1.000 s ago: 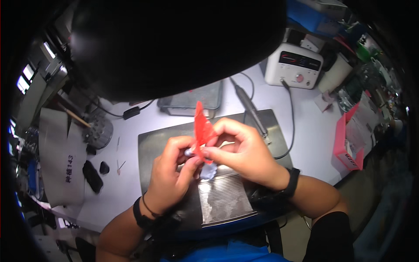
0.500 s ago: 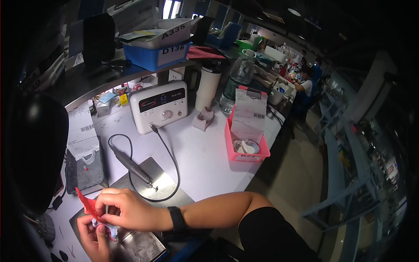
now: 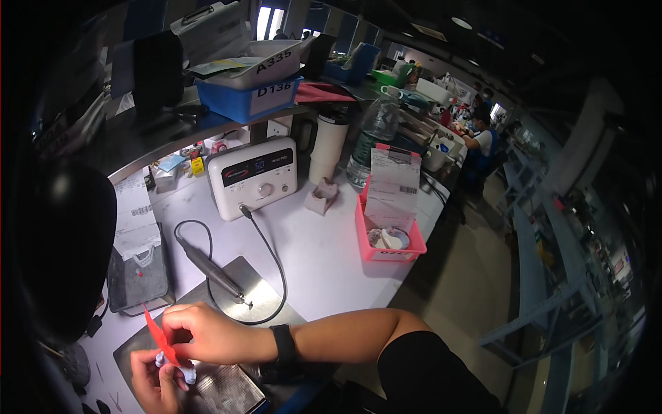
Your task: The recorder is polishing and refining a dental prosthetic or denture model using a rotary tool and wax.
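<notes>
At the lower left, my left hand (image 3: pixel 152 390) grips a small pale-blue dental cast (image 3: pixel 188 375) between thumb and fingers. A thin red sheet (image 3: pixel 156 330), which looks like wax, stands up against the cast. My right hand (image 3: pixel 215 337) reaches across from the right, its fingers closed on the sheet just above the cast. Much of the cast and the sheet's lower edge are hidden by my fingers. Both hands are over a steel plate (image 3: pixel 256 277), beside a perforated metal piece (image 3: pixel 231 390).
Beyond my hands, a corded handpiece (image 3: pixel 211 270) lies with its tip on the plate, wired to a white control unit (image 3: pixel 241 200). At left is a dark grey tray (image 3: pixel 138 286) with papers. A pink bin (image 3: pixel 393 254) holding casts stands right, near a cup (image 3: pixel 327 148) and bottle (image 3: pixel 372 131).
The red sheet has turned more edge-on and shifted slightly right, along with both hands. The cast is tilted differently. The whole view has moved slightly.
</notes>
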A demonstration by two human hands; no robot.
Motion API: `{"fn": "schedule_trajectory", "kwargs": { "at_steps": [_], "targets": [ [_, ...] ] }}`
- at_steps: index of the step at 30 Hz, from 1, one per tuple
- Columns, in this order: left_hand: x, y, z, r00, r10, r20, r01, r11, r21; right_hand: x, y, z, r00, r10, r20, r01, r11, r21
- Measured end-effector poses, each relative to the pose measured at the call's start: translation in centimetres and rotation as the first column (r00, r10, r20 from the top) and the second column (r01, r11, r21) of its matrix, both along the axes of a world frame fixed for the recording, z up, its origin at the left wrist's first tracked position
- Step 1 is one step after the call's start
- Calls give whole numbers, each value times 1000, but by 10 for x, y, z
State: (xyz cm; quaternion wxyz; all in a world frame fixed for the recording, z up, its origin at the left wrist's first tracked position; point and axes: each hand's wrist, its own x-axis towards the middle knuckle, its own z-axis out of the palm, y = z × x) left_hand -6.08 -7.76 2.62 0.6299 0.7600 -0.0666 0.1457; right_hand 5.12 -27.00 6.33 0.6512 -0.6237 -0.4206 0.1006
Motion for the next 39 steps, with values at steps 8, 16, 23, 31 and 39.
{"fn": "schedule_trajectory", "kwargs": {
  "at_steps": [8,16,23,31,39],
  "targets": [
    [-4,-2,5,999,26,24,-27,999,28,5,1,-3,992,79,-95,-82,996,-36],
    [-5,-7,21,998,8,-69,-11,999,-51,4,0,-4,970,-30,240,26,999,20],
    [-3,6,27,948,-235,-216,143,917,-373,1,-3,5,876,163,-453,-182,983,2],
    [-1,8,30,913,-376,-160,238,807,-540,0,-5,9,817,190,-545,-214,977,20],
    [-7,6,26,940,-325,-103,267,890,-371,-3,-10,18,992,-45,116,58,991,-117]
  ]
}}
